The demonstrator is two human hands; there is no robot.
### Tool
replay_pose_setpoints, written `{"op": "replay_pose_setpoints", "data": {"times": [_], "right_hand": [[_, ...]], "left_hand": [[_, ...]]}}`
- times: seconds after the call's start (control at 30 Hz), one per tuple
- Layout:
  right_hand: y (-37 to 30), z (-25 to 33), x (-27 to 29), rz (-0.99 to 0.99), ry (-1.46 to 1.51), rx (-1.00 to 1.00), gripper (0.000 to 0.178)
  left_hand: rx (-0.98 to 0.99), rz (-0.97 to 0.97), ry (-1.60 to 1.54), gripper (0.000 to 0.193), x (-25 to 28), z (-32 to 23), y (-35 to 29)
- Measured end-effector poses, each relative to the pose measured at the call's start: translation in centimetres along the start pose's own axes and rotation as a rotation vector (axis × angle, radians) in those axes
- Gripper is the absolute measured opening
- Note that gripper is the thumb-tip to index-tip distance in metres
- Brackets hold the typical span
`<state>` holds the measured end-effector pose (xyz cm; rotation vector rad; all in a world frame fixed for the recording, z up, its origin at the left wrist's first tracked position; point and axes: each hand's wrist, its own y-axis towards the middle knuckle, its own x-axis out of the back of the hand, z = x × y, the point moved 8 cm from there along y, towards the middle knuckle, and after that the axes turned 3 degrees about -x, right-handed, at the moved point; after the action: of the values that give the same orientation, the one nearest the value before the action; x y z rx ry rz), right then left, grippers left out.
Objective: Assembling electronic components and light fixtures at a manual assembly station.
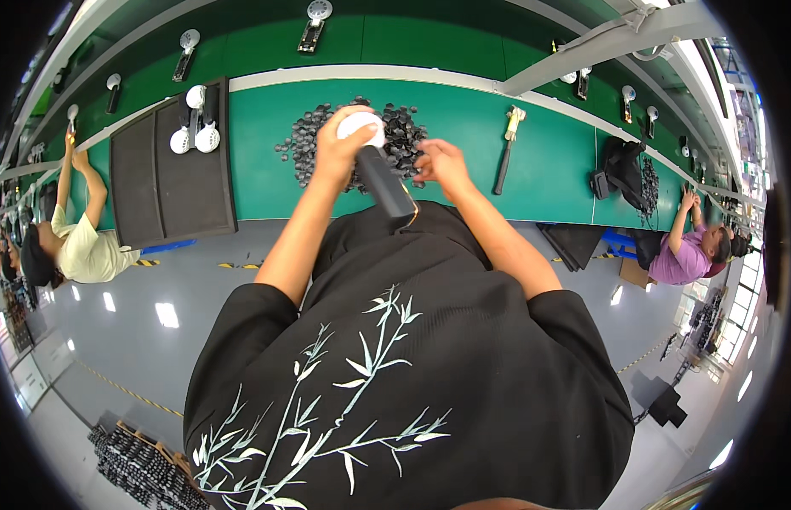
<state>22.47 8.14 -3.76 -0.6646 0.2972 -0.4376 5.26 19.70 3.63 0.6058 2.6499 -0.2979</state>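
Observation:
My left hand [332,151] is wrapped round a device with a white round head and a black, box-like body [384,183]. It is held tilted above the front of the bench, its black end toward me, with a thin yellowish wire at that end. Beneath and behind it spreads a pile of small black pieces [304,144]. At the right edge of this pile is my right hand [445,165], its fingers bent and drawn together; whatever may be between them is too small to make out.
Right of the pile lies a hammer [505,157] on the green bench [549,161]. To the left, a black tray [139,174] carries several similar devices [196,127]. More sit along the green strip [429,38] behind. A black bag [623,170] lies farther right. People work at both sides.

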Motion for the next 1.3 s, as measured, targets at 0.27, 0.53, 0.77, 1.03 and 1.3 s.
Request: {"op": "replay_pose_setpoints", "data": {"times": [0.27,0.53,0.77,1.03,1.3], "right_hand": [[6.0,-8.1,8.0,-0.216,-0.878,0.201,0.025],[7.3,-8.7,6.3,-0.223,-1.044,0.385,0.023],[5.9,-7.3,5.6,-0.288,-0.945,0.355,0.018],[7.0,-7.6,5.9,-0.274,-1.129,0.366,0.019],[5.9,-7.8,7.1,-0.318,-0.948,0.291,0.016]], "left_hand": [[0.145,0.101,-0.429,0.032,3.7,-2.3,-4.6],[0.047,-0.196,-0.227,0.031,1.9,-0.9,-8.5],[0.207,-0.123,-0.404,0.032,2.2,2.6,-8.4],[0.302,-0.025,-0.604,0.032,0.6,2.3,-7.7],[0.435,-0.097,-0.724,0.029,-1.0,1.7,-7.7]]}}
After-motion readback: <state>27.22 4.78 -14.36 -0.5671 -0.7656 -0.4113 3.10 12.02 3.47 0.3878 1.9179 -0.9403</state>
